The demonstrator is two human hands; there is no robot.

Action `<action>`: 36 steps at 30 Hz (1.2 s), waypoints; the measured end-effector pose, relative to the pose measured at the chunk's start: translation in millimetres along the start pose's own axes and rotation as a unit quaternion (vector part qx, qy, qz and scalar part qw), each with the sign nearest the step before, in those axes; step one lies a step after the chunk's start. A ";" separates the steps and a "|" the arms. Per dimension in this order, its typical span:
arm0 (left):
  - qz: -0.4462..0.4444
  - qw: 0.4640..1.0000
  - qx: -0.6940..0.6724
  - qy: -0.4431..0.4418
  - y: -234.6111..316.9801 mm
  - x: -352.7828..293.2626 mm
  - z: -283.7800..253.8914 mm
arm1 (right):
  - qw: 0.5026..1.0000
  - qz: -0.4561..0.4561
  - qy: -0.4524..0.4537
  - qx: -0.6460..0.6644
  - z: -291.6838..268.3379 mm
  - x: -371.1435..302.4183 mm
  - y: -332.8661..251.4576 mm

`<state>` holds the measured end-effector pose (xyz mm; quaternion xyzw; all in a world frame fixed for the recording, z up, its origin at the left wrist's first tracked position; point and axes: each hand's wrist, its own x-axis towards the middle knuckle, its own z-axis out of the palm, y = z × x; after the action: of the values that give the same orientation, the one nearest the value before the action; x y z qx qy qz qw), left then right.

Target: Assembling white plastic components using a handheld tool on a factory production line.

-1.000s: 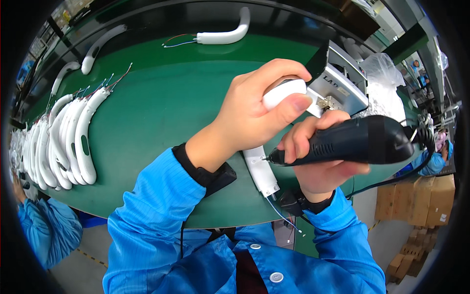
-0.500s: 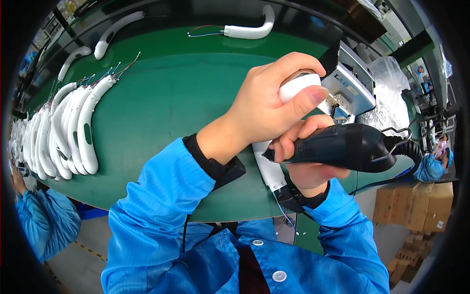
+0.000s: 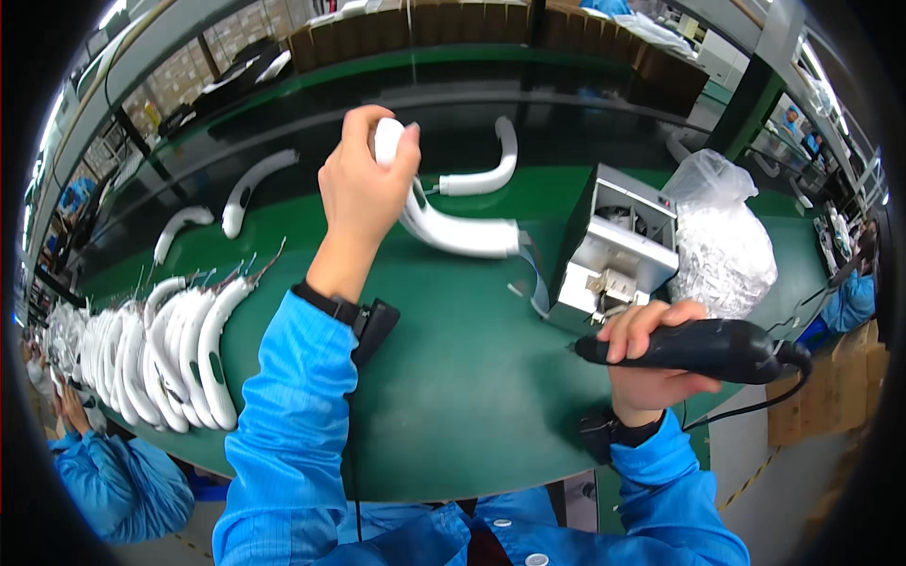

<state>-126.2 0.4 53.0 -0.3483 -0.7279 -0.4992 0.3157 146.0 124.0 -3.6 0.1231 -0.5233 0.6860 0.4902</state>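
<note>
My left hand (image 3: pixel 357 198) is closed around one end of a curved white plastic part (image 3: pixel 462 234), raised over the far middle of the table. The part's other end points right, and thin wires trail from it toward a metal box. My right hand (image 3: pixel 646 368), at the right side of the table, is wrapped around a black electric screwdriver (image 3: pixel 703 349). Its tip points left, apart from the white part, and a cord runs from its back end.
Many similar white parts (image 3: pixel 179 354) with wires lie in a row at left. Others lie farther back, including one curved piece (image 3: pixel 481 179). The silver metal box (image 3: pixel 628 226) stands at right beside a clear plastic bag (image 3: pixel 722 245). A co-worker's blue sleeve (image 3: pixel 123 491) is at lower left.
My left hand has carried the white part away to the far left, off the screwdriver. My right hand has moved right and down with the screwdriver. The view has tilted up.
</note>
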 end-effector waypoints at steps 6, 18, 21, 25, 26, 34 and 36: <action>-0.080 0.993 -0.075 -0.051 8.3 15.3 131.0 | 0.999 0.008 0.002 -0.052 -12.4 -3.2 14.7; -0.076 0.960 -0.028 -0.268 -63.9 -24.6 166.3 | 0.996 0.077 0.012 -0.037 -16.9 -5.1 19.1; -0.348 0.822 -0.383 -0.237 -48.3 -17.4 93.9 | 0.996 0.080 0.018 -0.047 -19.1 -8.6 19.2; -0.449 0.679 -0.542 -0.208 -30.4 -51.5 -9.9 | 0.994 0.092 0.051 -0.021 -15.3 -10.8 14.7; -0.481 0.635 -0.569 -0.204 -19.4 -61.5 -36.6 | 0.993 0.090 0.063 -0.041 -12.8 -11.8 12.7; -0.540 0.550 -0.628 -0.099 17.0 -143.2 -148.0 | 0.995 0.056 0.021 -0.080 -8.1 -8.3 18.1; -0.573 0.524 -0.624 -0.087 25.3 -164.6 -159.1 | 0.994 0.058 0.024 -0.085 -7.2 -7.8 19.7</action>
<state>4.3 -175.2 -19.0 -0.0059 -0.2965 -0.8666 -0.4013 136.4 126.4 -23.7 0.0342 -0.5743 0.6690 0.4706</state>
